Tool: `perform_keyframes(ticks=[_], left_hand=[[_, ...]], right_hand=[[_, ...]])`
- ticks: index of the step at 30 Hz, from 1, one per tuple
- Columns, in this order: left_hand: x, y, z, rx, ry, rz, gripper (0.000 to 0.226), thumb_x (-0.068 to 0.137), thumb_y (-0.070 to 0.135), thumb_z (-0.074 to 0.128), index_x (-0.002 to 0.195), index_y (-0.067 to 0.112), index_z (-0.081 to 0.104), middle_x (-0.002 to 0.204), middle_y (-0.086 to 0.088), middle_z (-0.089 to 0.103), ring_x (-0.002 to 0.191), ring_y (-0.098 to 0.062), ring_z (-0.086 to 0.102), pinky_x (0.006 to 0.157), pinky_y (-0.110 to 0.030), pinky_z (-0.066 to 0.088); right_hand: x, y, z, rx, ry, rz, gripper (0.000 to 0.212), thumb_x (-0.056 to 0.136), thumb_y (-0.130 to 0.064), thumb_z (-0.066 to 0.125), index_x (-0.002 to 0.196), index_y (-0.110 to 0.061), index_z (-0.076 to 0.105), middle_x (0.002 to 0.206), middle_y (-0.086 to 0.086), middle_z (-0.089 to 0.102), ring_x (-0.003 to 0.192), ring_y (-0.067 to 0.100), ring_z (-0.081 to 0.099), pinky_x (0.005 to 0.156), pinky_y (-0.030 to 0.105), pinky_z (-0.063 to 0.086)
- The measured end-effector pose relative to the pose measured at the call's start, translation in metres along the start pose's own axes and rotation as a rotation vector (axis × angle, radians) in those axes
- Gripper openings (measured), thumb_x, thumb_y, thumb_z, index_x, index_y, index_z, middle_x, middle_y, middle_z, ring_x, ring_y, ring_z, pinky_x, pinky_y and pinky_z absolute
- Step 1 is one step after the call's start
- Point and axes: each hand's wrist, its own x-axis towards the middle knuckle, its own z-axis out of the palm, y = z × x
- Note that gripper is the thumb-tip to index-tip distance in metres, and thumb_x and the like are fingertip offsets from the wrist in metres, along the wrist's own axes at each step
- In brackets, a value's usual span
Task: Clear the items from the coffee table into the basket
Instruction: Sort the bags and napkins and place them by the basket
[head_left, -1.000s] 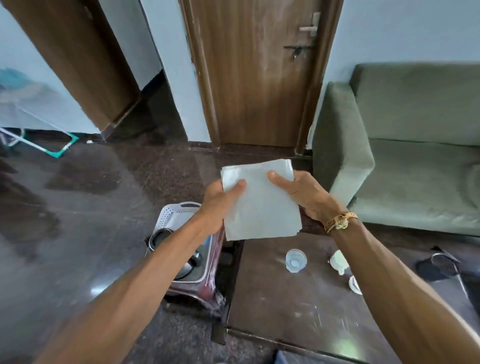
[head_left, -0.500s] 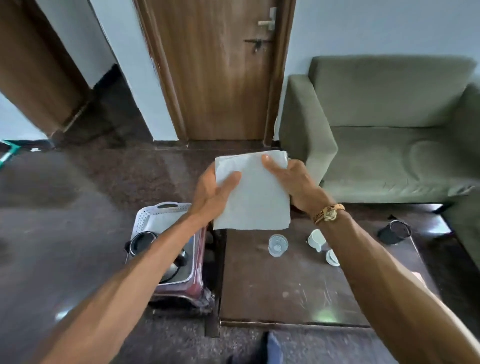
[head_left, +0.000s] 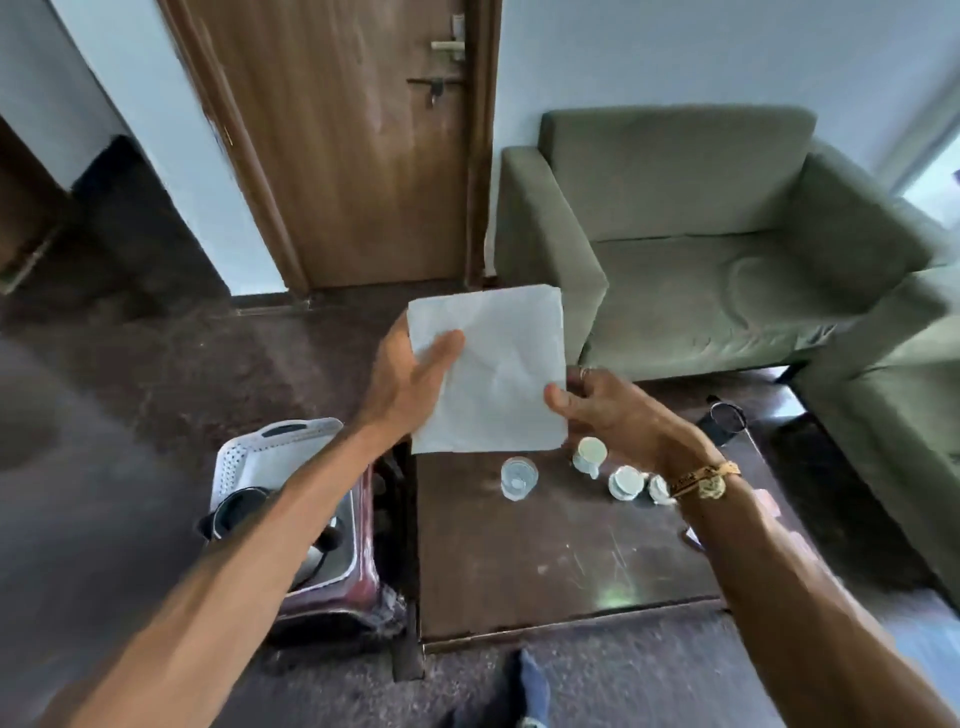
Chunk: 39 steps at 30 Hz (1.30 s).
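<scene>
Both hands, left hand (head_left: 410, 374) and right hand (head_left: 613, 410), pinching a white paper (head_left: 493, 369) above the table (head_left: 545, 566). Best to fold small, then drop into the basket (head_left: 249, 457) at left.

Both hands hold a white folded cloth (head_left: 491, 369) in the air above the far edge of the coffee table (head_left: 561, 561). The left hand (head_left: 410, 379) grips its left side with the thumb on the front, and the right hand (head_left: 608, 410) pinches its lower right edge. On the coffee table stand a clear glass (head_left: 518, 477) and small white cups (head_left: 589, 454). Left of the coffee table, on the floor, is the white basket (head_left: 249, 457) with a dark pot (head_left: 241, 512) inside. Behind the coffee table is a green sofa (head_left: 691, 249).
</scene>
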Motion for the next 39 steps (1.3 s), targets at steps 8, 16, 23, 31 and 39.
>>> perform_keyframes(ticks=[8, 16, 23, 31, 39], left_hand=[[-0.013, 0.001, 0.055, -0.115, -0.123, -0.138, 0.025, 0.082, 0.058, 0.07, 0.097, 0.037, 0.071, 0.096, 0.007, 0.077, 0.084, -0.012, 0.075, 0.063, -0.023, 0.058], [-0.012, -0.006, 0.094, -0.072, -0.302, -0.265, 0.034, 0.081, 0.046, 0.077, 0.106, 0.023, 0.072, 0.1, 0.002, 0.077, 0.091, -0.016, 0.074, 0.071, -0.031, 0.06], [-0.004, -0.007, 0.147, -0.164, -0.467, -0.381, 0.059, 0.071, 0.029, 0.085, 0.124, 0.014, 0.063, 0.117, -0.005, 0.072, 0.108, -0.021, 0.069, 0.085, -0.037, 0.059], [-0.02, -0.005, 0.244, -0.105, -0.358, -0.399, 0.051, 0.075, 0.018, 0.084, 0.121, 0.01, 0.063, 0.115, -0.005, 0.073, 0.107, -0.021, 0.069, 0.087, -0.038, 0.059], [-0.033, 0.0, 0.306, -0.269, -0.314, -0.537, 0.04, 0.091, 0.009, 0.067, 0.129, 0.005, 0.057, 0.124, -0.012, 0.068, 0.115, -0.028, 0.065, 0.096, -0.043, 0.054]], right_hand=[[-0.003, 0.006, -0.006, 0.318, 0.329, -0.106, 0.044, 0.079, -0.032, 0.087, 0.115, -0.011, 0.073, 0.114, 0.018, 0.073, 0.104, 0.038, 0.071, 0.087, 0.059, 0.056], [-0.027, 0.011, -0.041, 0.273, 0.276, -0.006, 0.057, 0.07, -0.03, 0.093, 0.118, -0.011, 0.07, 0.116, 0.018, 0.072, 0.107, 0.039, 0.07, 0.086, 0.057, 0.057], [-0.057, 0.032, -0.109, 0.387, 0.275, 0.04, 0.054, 0.068, -0.014, 0.092, 0.116, -0.005, 0.07, 0.113, 0.019, 0.073, 0.103, 0.039, 0.071, 0.074, 0.046, 0.06], [-0.099, 0.063, -0.188, 0.333, 0.255, 0.043, 0.048, 0.059, -0.011, 0.096, 0.103, -0.009, 0.077, 0.112, 0.018, 0.074, 0.103, 0.039, 0.071, 0.082, 0.055, 0.059], [-0.136, 0.078, -0.248, 0.449, 0.16, 0.069, 0.044, 0.073, -0.007, 0.083, 0.116, -0.005, 0.071, 0.121, 0.02, 0.07, 0.112, 0.041, 0.067, 0.089, 0.056, 0.056]])
